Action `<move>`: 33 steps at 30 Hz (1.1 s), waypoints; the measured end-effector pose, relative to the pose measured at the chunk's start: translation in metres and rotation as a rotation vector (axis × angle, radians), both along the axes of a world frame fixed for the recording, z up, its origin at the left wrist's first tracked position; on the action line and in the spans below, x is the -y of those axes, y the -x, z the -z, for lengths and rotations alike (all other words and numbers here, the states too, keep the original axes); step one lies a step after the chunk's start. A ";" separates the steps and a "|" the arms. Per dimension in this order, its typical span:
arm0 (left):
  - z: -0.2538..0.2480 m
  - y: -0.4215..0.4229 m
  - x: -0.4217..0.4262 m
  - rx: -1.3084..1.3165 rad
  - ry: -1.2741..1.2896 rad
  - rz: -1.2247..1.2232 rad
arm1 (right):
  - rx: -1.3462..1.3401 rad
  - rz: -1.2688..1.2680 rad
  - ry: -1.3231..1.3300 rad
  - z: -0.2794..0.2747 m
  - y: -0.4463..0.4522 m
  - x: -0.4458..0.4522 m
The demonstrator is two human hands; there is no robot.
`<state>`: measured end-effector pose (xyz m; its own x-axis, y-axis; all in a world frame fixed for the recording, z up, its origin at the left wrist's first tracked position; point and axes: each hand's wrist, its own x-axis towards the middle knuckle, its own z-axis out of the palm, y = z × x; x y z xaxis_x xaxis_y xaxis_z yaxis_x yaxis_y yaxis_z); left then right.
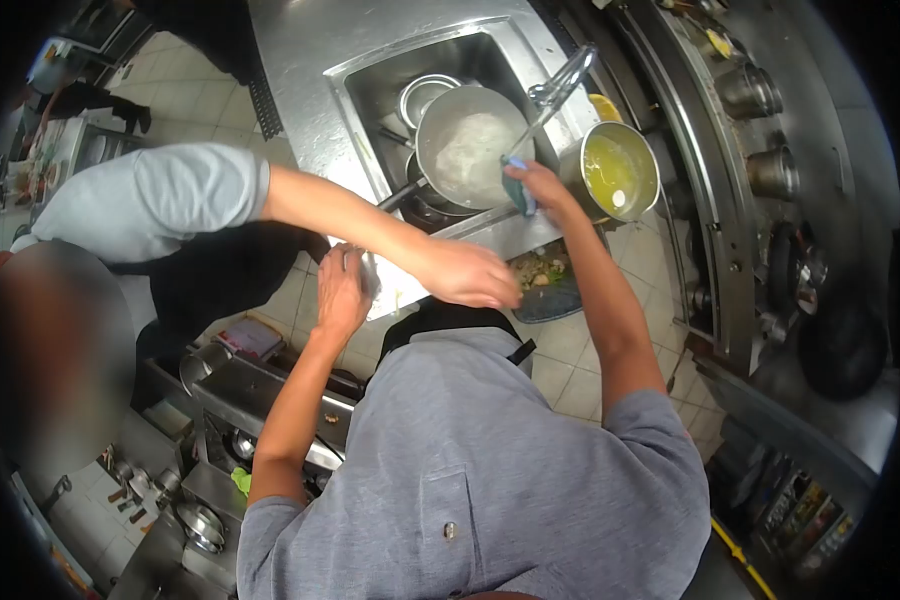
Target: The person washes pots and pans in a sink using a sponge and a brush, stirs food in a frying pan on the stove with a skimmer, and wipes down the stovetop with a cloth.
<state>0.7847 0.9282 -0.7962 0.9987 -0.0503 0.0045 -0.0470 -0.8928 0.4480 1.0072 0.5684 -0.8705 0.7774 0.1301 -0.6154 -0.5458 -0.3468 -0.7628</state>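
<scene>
My left hand (345,290) rests on the metal counter's near edge, fingers laid on the surface and holding nothing. My right hand (540,188) is closed on a blue and green cloth (520,190) at the sink's right rim. Beside it in the sink (370,85) stands a large pan (470,145) with cloudy liquid, its handle pointing to the lower left. Smaller pots (428,98) lie partly hidden beneath it. A faucet (565,80) reaches over the rim above my right hand.
A co-worker at the left stretches a bare forearm (340,210) across my front, above my left hand; their blurred hand (470,275) hangs near my waist. Right of the sink is a pot (620,170) with yellow-green liquid. Below, a dark bin (550,300) holds food scraps.
</scene>
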 end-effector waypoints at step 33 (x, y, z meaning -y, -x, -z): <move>0.023 -0.154 0.018 -0.862 1.047 -0.212 | 0.637 0.187 0.246 0.003 0.035 -0.175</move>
